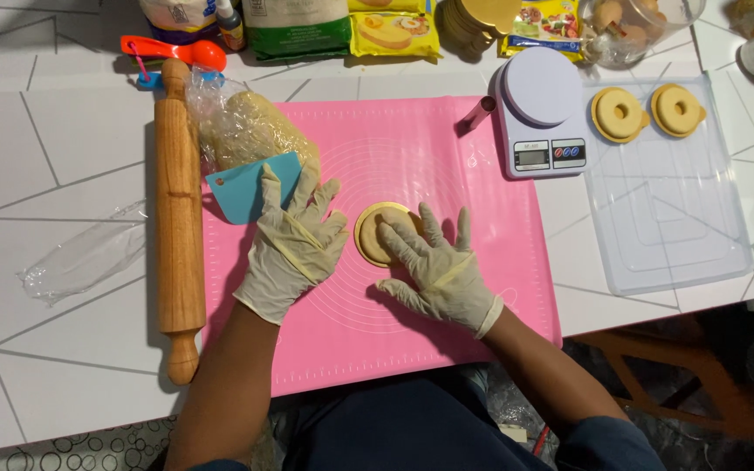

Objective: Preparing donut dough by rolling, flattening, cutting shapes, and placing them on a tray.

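Here: right gloved hand [440, 266] flat, fingers spread, pressing round tan dough disc [377, 234] | disc lies far-left of palm | left gloved hand [294, 244] open, empty, on pink silicone mat [490, 262]

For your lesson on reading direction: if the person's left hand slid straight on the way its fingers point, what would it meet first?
The left hand points up the pink mat; its fingertips already overlap the blue scraper. Beyond that, probably the bagged dough, though heights are unclear.

gloved left hand [294, 240] flat, right hand [434, 266] splayed
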